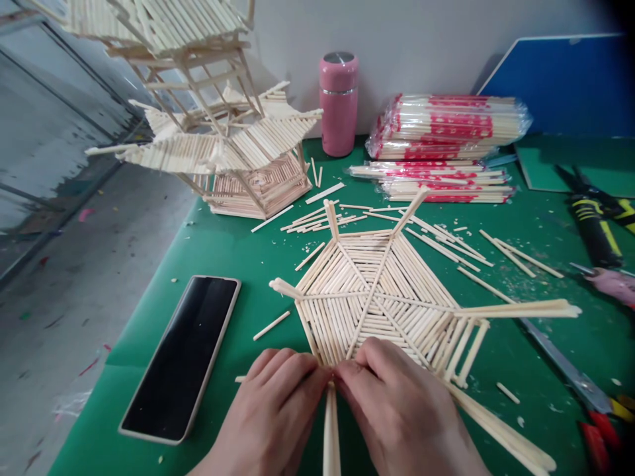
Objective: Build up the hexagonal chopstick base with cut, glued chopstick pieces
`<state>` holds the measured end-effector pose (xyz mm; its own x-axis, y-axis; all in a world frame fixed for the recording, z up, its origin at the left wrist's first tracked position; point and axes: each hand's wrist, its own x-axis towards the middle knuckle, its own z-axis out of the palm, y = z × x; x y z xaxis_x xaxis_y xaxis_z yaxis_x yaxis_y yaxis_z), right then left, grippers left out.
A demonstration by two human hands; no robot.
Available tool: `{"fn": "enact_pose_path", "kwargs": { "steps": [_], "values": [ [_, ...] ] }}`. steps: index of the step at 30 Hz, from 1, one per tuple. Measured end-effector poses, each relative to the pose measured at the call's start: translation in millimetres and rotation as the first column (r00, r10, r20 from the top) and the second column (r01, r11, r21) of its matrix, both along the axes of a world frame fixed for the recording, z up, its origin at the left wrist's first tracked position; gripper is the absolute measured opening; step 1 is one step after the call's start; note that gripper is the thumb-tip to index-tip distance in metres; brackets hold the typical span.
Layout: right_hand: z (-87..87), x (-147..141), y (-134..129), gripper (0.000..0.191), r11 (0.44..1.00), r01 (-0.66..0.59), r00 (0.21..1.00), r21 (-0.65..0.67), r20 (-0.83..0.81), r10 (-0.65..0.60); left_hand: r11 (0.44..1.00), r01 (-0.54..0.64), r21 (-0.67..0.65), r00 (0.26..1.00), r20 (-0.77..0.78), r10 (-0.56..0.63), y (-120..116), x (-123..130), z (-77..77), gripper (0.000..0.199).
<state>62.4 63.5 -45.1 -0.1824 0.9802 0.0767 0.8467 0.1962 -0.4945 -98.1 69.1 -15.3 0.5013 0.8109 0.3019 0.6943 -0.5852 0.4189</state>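
Panel and hands, seen from the wearer's head. The six-cornered panel [367, 317] is lying flat on the green table [163, 264], straight ahead of both hands, with the larger part of it spreading ahead and to the right. Its near spoke [331, 430] is pointing back toward the body, its long axis running between the two wrists. The left hand [285, 403] and the right hand [397, 403] are meeting fingertip to fingertip just at this corner, about equally near it. Both are resting with bent fingers and lowered tips; how far each grip is closing, and on what, one cannot tell, since the knuckles are hiding it. A stick end [241, 379] is showing left of the left hand; whether that hand is holding it is also unclear. The right hand is lying nearer the lower-right spoke [506, 423], which is slanting away toward the near right. Short slats [461, 350] are lying between that spoke and the right spoke [520, 309].
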Motion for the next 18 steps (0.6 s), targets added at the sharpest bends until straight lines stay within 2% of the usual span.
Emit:
{"fn": "enact_pose_path", "kwargs": {
  "steps": [5, 8, 12, 18],
  "values": [
    [2.1, 8.2, 1.3, 0.018, 0.986, -0.161, 0.986, -0.032, -0.041, 0.160, 1.000, 0.000, 0.012, 1.000, -0.007, 0.000, 1.4, 0.8, 2.1, 0.023],
    [5.1, 7.7, 2.2, 0.020, 0.986, -0.165, 0.986, -0.015, -0.035, 0.165, 0.999, 0.007, 0.036, 1.000, 0.000, -0.007, 1.3, 1.4, 3.0, 0.021],
    [6.3, 0.5, 2.4, 0.024, 0.997, -0.061, 0.998, 0.037, 0.009, 0.060, 0.999, -0.003, 0.045, 1.000, -0.018, 0.003, 0.9, 0.3, 1.2, 0.021],
    [11.7, 5.8, 5.1, 0.020, 0.985, -0.169, 0.986, 0.022, -0.003, 0.169, 0.998, 0.017, -0.059, 0.999, -0.050, -0.020, -0.1, -3.1, -3.0, 0.023]
  ]
}}
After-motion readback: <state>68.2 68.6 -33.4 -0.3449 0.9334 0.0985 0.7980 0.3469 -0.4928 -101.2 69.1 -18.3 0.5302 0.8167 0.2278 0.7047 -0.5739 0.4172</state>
